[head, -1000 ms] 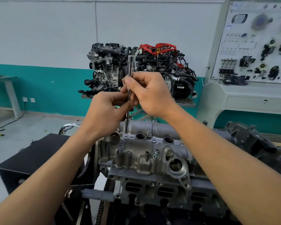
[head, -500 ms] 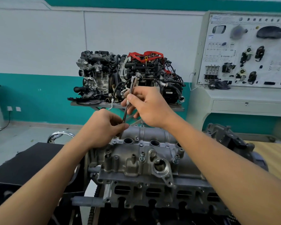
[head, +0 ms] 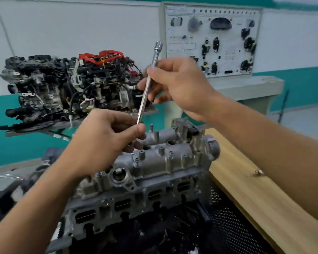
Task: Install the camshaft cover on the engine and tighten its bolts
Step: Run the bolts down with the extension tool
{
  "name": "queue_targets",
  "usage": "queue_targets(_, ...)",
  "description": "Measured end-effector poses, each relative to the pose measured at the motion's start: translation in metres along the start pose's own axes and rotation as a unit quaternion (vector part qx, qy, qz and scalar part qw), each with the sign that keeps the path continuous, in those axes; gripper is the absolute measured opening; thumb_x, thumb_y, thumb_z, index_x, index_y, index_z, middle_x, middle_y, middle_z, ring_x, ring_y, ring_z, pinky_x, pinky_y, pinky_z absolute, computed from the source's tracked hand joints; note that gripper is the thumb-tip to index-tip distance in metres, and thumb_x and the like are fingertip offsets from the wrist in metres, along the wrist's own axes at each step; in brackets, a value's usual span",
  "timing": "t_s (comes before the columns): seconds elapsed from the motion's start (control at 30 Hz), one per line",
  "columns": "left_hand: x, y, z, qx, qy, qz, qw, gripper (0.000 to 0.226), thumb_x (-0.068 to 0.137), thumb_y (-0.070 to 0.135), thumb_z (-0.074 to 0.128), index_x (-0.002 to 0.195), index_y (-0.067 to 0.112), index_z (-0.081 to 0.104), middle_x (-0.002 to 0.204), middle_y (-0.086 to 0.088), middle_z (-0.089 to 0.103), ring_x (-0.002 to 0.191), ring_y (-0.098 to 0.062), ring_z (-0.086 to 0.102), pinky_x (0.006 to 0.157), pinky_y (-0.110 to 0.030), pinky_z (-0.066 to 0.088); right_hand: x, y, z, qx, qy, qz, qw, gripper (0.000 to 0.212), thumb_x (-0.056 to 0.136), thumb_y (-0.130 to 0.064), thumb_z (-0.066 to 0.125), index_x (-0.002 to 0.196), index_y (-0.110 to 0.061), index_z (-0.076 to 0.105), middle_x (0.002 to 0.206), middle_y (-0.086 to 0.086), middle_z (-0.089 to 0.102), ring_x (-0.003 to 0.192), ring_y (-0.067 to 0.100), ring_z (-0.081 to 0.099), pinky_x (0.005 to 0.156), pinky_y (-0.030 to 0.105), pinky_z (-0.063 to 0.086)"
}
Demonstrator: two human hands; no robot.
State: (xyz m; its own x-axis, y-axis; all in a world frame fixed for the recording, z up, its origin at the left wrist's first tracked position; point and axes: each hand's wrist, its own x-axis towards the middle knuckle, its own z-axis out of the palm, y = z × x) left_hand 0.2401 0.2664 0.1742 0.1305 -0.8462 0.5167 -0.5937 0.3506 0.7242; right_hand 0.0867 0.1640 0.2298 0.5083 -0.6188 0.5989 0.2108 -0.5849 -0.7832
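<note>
Camshaft cover (head: 163, 158) sits on the engine (head: 136, 204) just below my left hand (head: 99, 142), which pinches the driver (head: 145, 96) low; my right hand (head: 182, 85) grips it above. Its bolts (head: 136, 159), I judge, need tightening yet

Quick count of what's in shot: two bare hands, the left hand (head: 103, 142) and the right hand (head: 180, 87), one long chrome extension bar (head: 145, 94), and two engines, the bare grey cast-metal engine (head: 106, 197) up front plus the fully dressed display engine with red hoses (head: 50, 88) at the back. The near one carries one silver cast-aluminium camshaft cover (head: 173, 158), two round open wells (head: 172, 142) that I can see on top, and four dark slot-shaped ports (head: 122, 205) along its side. Also one white training board with black parts (head: 213, 43), one light wooden benchtop (head: 255, 198), and a single small shiny metal piece (head: 258, 172) on it.
</note>
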Motion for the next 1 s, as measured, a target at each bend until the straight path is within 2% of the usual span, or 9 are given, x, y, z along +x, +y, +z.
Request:
queue_targets(0.23,0.028,0.041,0.165,-0.211,-0.117,0.003,0.97,0.01,0.093,0.017,0.067,0.096,0.012,0.075,0.076,-0.005,0.077,0.056,-0.015,0.069,0.05,-0.024,0.056,-0.093,-0.017,-0.153,-0.06,0.203,0.07,0.975,0.019,0.1,-0.011,0.055,0.086,-0.002,0.063,0.072,0.009,0.074,0.052,0.018,0.062,0.049,0.025,0.049)
queue_targets(0.33,0.033,0.061,0.237,-0.218,-0.189,-0.005,0.957,0.012,0.094,0.016,0.066,0.099,0.009,0.075,0.069,-0.002,0.073,0.052,-0.012,0.064,0.049,-0.023,0.054,-0.142,-0.005,-0.21,-0.098,0.304,0.102,0.942,0.018,0.099,-0.011,0.055,0.083,-0.005,0.063,0.07,0.007,0.074,0.05,0.014,0.062,0.047,0.021,0.047)
queue_targets(0.43,0.022,0.063,0.3,-0.113,-0.31,0.007,0.944,0.014,0.095,0.014,0.066,0.085,0.01,0.073,0.06,0.001,0.068,0.049,-0.008,0.06,0.05,-0.023,0.054,-0.188,-0.011,-0.283,-0.078,0.505,0.088,0.855,0.019,0.099,-0.008,0.051,0.082,-0.006,0.059,0.068,0.006,0.068,0.044,0.011,0.055,0.043,0.021,0.04)
queue_targets(0.5,0.009,0.051,0.335,-0.032,-0.352,0.007,0.935,0.017,0.096,0.021,0.065,0.081,0.015,0.073,0.061,0.003,0.065,0.047,-0.004,0.055,0.049,-0.021,0.048,-0.217,-0.025,-0.327,-0.156,0.582,0.078,0.794,0.019,0.098,-0.008,0.05,0.081,-0.007,0.058,0.069,0.006,0.066,0.043,0.012,0.055,0.044,0.024,0.038)
queue_targets(0.63,0.013,0.045,0.392,0.074,-0.338,0.069,0.936,0.025,0.098,0.028,0.059,0.078,0.022,0.072,0.054,0.007,0.05,0.043,-0.006,0.041,0.044,-0.021,0.035,-0.262,-0.025,-0.349,-0.298,0.503,0.165,0.795,0.018,0.097,-0.016,0.056,0.085,-0.007,0.067,0.067,0.001,0.074,0.048,0.01,0.064,0.043,0.02,0.046)
queue_targets(0.73,0.016,0.057,0.436,0.163,-0.412,0.132,0.887,0.041,0.103,0.025,0.049,0.063,0.018,0.052,0.054,0.005,0.043,0.054,-0.017,0.041,0.052,-0.03,0.031,-0.29,-0.004,-0.345,-0.272,0.49,0.196,0.804,0.018,0.097,-0.016,0.056,0.087,-0.006,0.067,0.068,0.001,0.074,0.049,0.012,0.063,0.041,0.021,0.043)
queue_targets(0.83,0.008,0.065,0.465,0.219,-0.456,0.185,0.843,0.027,0.099,0.026,0.054,0.074,0.021,0.062,0.065,0.008,0.053,0.063,-0.015,0.05,0.055,-0.028,0.035,-0.32,0.019,-0.347,-0.259,0.498,0.242,0.791,0.02,0.098,-0.016,0.055,0.085,-0.007,0.066,0.071,0.0,0.075,0.051,0.012,0.064,0.044,0.022,0.044)
queue_targets(0.9,0.003,0.067,0.478,0.228,-0.465,0.207,0.83,0.013,0.094,0.029,0.064,0.092,0.021,0.074,0.079,0.006,0.063,0.074,-0.014,0.057,0.064,-0.026,0.042,-0.335,0.029,-0.349,-0.248,0.508,0.26,0.783,0.019,0.099,-0.017,0.054,0.086,-0.011,0.066,0.077,0.003,0.076,0.054,0.012,0.065,0.045,0.022,0.045)
queue_targets(1.0,-0.006,0.062,0.495,0.238,-0.482,0.201,0.819,0.016,0.088,0.031,0.071,0.1,0.022,0.076,0.099,0.0,0.069,0.082,-0.014,0.058,0.07,-0.024,0.045,-0.351,0.037,-0.353,-0.234,0.528,0.269,0.771,0.02,0.099,-0.017,0.054,0.083,-0.013,0.066,0.074,0.0,0.075,0.054,0.011,0.064,0.046,0.022,0.045)
